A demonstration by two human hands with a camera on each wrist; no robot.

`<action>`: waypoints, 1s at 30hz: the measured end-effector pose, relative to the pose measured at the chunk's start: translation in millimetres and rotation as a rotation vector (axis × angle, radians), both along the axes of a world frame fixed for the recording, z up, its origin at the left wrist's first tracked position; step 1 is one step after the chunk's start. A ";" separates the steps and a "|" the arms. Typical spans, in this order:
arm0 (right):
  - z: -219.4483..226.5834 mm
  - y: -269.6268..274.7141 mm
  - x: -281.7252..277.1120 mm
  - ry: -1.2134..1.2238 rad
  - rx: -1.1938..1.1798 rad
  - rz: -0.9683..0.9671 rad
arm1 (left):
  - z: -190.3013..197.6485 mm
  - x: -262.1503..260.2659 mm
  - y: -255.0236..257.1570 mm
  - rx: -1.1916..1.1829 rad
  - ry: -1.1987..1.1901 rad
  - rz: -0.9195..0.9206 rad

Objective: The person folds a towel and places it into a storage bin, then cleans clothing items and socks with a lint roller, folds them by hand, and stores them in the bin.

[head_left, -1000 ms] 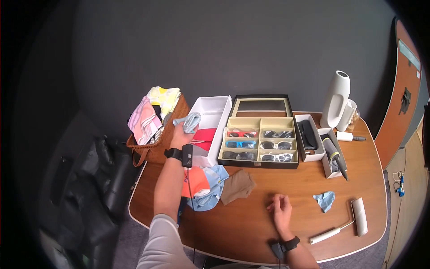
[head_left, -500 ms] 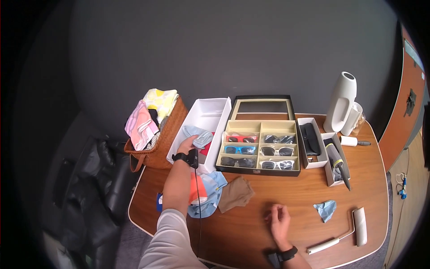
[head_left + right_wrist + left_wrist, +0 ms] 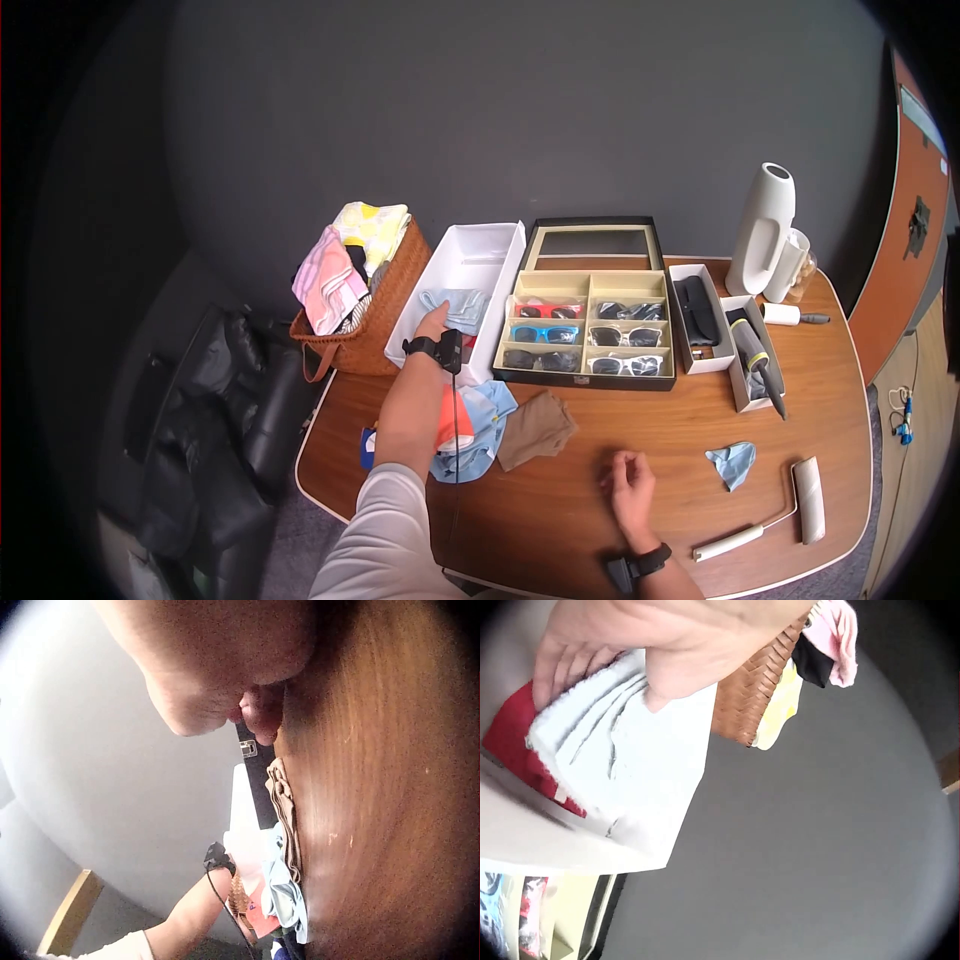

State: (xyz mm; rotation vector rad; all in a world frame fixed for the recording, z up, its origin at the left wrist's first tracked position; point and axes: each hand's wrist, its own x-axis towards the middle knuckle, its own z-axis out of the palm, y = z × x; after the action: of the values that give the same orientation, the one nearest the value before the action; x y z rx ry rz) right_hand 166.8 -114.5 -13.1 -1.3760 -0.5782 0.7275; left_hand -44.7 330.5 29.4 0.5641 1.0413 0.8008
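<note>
My left hand (image 3: 432,323) reaches into the white box (image 3: 484,240) and grips a folded light-blue cloth (image 3: 466,312). In the left wrist view the thumb (image 3: 657,697) lies over the cloth's folded layers, while the fingers bend round its far edge. Under and beside it shows a piece of red cloth (image 3: 516,729) inside the box. My right hand (image 3: 631,490) rests on the wooden table, loosely curled and holding nothing.
A woven basket (image 3: 385,320) heaped with clothes stands left of the white box. Right of it is a sunglasses case (image 3: 585,380). Brown folded cloth (image 3: 537,430) and light-blue clothing (image 3: 480,440) lie in front. A lint roller (image 3: 811,500) and small blue cloth (image 3: 733,464) lie right.
My left hand has carried the light-blue cloth from above the box's left edge down into the box, over the red cloth. My right hand has stayed in place.
</note>
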 end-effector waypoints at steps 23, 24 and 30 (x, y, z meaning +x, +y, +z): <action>6.4 -1.8 -2.4 0.033 -0.079 0.043 | 47.6 20.6 37.2 0.523 1.491 -1.084; 5.6 -0.6 -2.5 0.024 -0.076 0.036 | 38.0 19.9 35.5 0.524 1.501 -1.028; 5.2 -0.2 -3.6 0.029 -0.093 0.041 | 5.4 21.9 51.9 0.648 1.499 -0.977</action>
State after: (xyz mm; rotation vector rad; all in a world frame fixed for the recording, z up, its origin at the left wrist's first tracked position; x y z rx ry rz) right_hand 163.1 -114.7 -7.9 -1.4409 -0.5561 0.8148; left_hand -22.8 382.4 34.8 2.2051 1.5307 -0.3782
